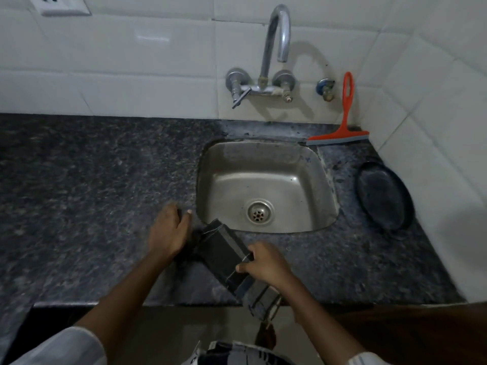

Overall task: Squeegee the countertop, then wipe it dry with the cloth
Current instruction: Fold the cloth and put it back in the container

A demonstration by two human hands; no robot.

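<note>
A dark cloth (224, 252) with thin pale stripes is stretched between my hands over the speckled dark granite countertop (87, 180), just in front of the sink's near left corner. My left hand (168, 230) grips its far end against the counter. My right hand (263, 263) holds the near end, and the cloth's tail hangs past the counter's front edge. The orange squeegee (344, 130) leans against the tiled wall behind the sink's right corner, blade on the counter, away from both hands.
A steel sink (266, 177) is set in the counter with a wall tap (274, 48) above it. A black round pan (383, 194) lies on the counter right of the sink. A wall socket (62, 3) sits at the top left.
</note>
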